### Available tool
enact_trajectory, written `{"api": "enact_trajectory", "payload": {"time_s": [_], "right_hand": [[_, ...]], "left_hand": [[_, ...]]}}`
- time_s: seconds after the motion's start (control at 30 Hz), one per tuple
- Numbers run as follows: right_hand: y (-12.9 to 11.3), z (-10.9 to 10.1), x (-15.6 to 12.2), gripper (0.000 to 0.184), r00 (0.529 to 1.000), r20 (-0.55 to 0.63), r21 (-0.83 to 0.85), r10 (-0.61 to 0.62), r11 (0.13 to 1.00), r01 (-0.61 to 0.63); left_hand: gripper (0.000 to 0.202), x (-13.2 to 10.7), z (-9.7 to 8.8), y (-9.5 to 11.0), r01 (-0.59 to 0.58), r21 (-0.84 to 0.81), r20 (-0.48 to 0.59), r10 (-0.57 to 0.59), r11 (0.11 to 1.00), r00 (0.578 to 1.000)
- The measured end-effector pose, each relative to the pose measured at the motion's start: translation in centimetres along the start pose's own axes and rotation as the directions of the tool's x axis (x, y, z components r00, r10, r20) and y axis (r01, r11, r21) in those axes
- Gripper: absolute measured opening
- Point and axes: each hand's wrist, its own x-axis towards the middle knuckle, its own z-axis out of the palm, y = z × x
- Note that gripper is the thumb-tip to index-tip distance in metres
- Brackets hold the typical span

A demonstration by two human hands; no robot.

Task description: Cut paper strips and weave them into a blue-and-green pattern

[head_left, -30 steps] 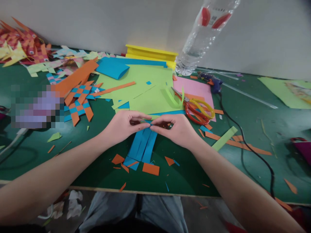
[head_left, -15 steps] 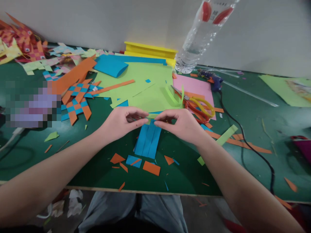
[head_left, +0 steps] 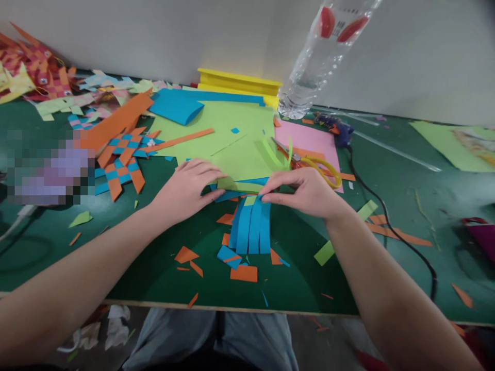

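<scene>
Several blue paper strips lie side by side on the green table, pointing toward me. My right hand is closed in a pinch on their far ends, beside a light green strip that crosses them. My left hand rests on the left end of that crossing strip, fingers curled and pressing down on it.
Red and yellow scissors lie on pink paper just behind my right hand. A large light green sheet, woven orange-blue pieces, a tilted plastic bottle, a glue gun with black cord, and paper scraps surround the work.
The bundle of blue strips has shifted right and fanned apart. Both hands moved a little right, and a light green strip now lies across the blue ones.
</scene>
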Motion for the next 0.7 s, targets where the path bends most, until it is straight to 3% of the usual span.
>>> {"api": "enact_trajectory", "payload": {"time_s": [0.2,0.43,0.7], "right_hand": [[-0.1,0.3,0.0,0.009,0.998,0.04,0.03,-0.048,0.998,0.047],[-0.2,1.1,0.2,0.01,0.989,0.087,0.037,-0.12,0.992,0.118],[0.3,1.4,0.3,0.009,0.985,0.058,0.007,-0.164,0.986,0.164]], "left_hand": [[0.034,0.0,0.3,0.4,-0.079,-0.018,0.134,0.081,0.997,0.988],[0.022,0.1,0.2,0.0,-0.115,-0.037,0.091,0.118,0.993,0.989],[0.019,0.0,0.1,0.3,-0.068,-0.067,0.055,0.071,0.995,0.996]]}}
